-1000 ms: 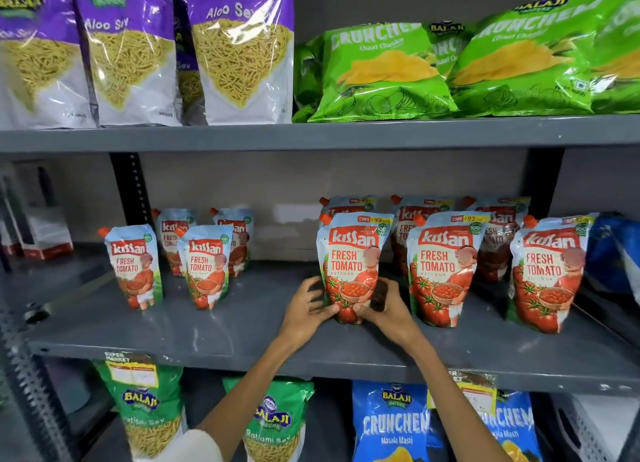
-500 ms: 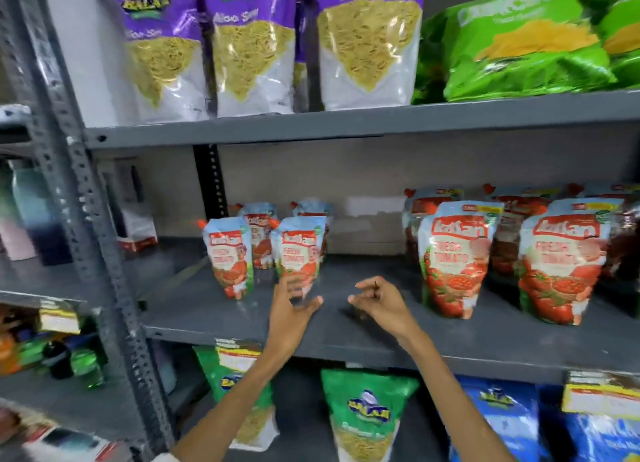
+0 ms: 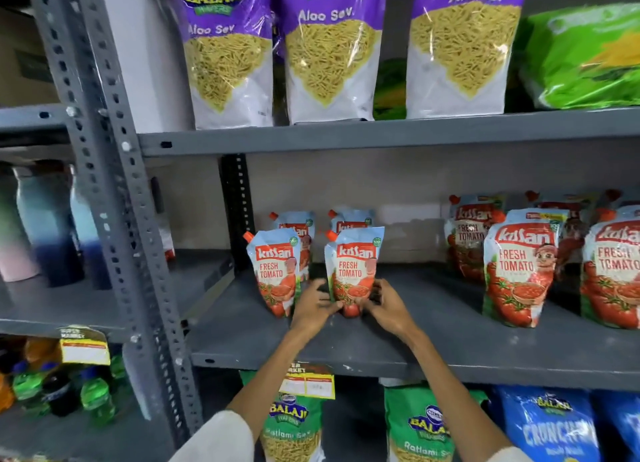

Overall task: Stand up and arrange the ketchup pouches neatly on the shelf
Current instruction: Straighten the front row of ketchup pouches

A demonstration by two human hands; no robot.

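Both hands grip the base of one small upright ketchup pouch (image 3: pixel 353 264) on the grey middle shelf (image 3: pixel 433 344). My left hand (image 3: pixel 313 307) holds its lower left corner and my right hand (image 3: pixel 388 306) holds its lower right. Another small pouch (image 3: pixel 273 267) stands just to its left, and two more small pouches (image 3: pixel 349 219) stand behind them. Several larger ketchup pouches (image 3: pixel 519 271) stand upright in rows at the right end of the shelf.
Purple Aloo Sev bags (image 3: pixel 329 46) and green snack bags (image 3: pixel 585 56) fill the shelf above. Green and blue snack bags (image 3: pixel 422 423) sit below. A perforated grey upright post (image 3: pixel 114 202) stands at the left, with bottles (image 3: pixel 48 226) beyond it.
My view swung left along the shelf. Both hands left the large pouch, crossed open to the left group, and now grip the right front small pouch.
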